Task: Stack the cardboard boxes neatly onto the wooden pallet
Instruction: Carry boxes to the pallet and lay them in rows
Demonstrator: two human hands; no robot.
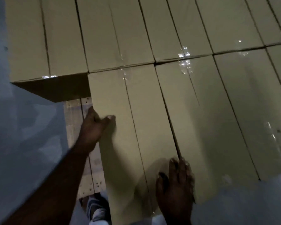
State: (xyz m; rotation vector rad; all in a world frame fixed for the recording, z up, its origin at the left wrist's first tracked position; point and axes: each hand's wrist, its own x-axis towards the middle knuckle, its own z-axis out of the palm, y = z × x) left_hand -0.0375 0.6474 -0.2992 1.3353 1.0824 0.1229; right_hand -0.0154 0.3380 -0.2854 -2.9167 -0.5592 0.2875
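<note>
The nearest cardboard box [128, 127] lies lengthwise at the left end of the front row, on the wooden pallet [75, 120], its right side tight against the neighbouring boxes [217, 111]. The left hand [94, 127] clasps its left edge, thumb on top and fingers down the side. The right hand [175, 184] lies flat on its near right corner, fingers straight and together, reaching the seam. Bare pallet boards show left of the box. A back row of boxes [120, 30] stands beyond, and a shoe [96, 210] is on the grey floor [23, 127].
</note>
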